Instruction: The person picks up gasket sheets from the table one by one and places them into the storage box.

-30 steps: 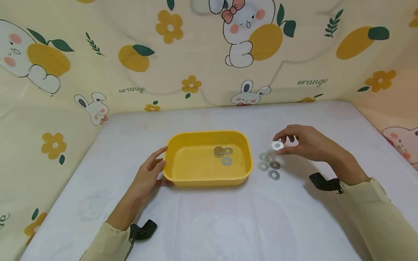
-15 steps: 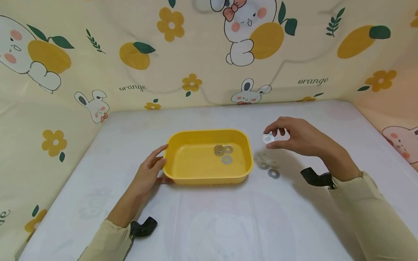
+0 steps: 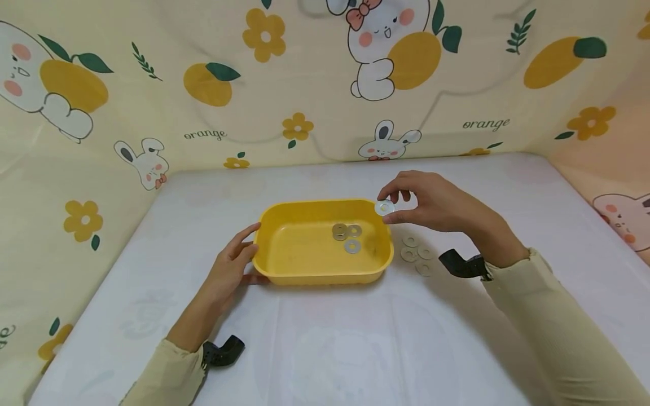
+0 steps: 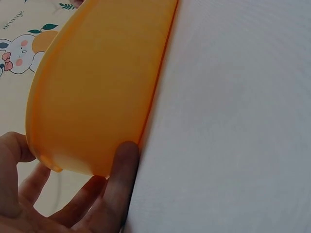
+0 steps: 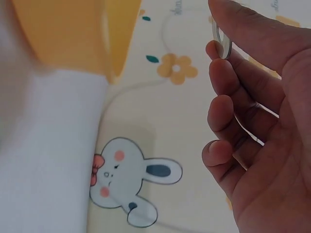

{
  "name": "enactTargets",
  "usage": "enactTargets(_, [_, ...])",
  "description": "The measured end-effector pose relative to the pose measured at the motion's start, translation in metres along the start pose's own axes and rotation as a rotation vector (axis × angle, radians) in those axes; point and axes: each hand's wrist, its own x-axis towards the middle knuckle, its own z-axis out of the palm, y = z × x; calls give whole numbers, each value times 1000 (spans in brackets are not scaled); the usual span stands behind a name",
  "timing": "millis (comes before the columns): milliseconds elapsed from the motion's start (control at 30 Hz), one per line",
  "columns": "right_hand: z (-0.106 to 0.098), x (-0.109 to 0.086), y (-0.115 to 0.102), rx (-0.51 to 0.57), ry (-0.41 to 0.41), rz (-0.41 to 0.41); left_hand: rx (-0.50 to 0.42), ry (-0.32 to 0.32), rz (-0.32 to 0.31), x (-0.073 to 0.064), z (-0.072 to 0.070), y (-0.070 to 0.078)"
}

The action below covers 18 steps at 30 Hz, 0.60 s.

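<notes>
In the head view, my right hand pinches a flat metal washer between thumb and fingertips, by the right rim of a yellow plastic tray. The right wrist view shows this washer nearly edge-on, with the other fingers of the right hand loosely bent. Several washers lie inside the tray, right of its middle. My left hand touches the tray's left end with fairly straight, spread fingers. In the left wrist view, the fingers rest against the tray's outer wall.
Several loose washers lie on the white tabletop, just right of the tray and in the shade of the right arm. A cream cloth printed with rabbits, flowers and oranges rises behind the table and along its sides.
My right hand has moved left with the pinched washer, from above the loose washers to the tray's right rim. The left hand and the tray hold their places.
</notes>
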Motion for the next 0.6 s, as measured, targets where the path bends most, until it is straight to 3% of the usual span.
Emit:
enactTargets(367, [6, 25, -24, 18, -63, -29, -2, -5, 7, 0, 0, 0])
enactTargets(600, [22, 39, -32, 57, -112, -38, 6, -5, 7, 1, 0, -1])
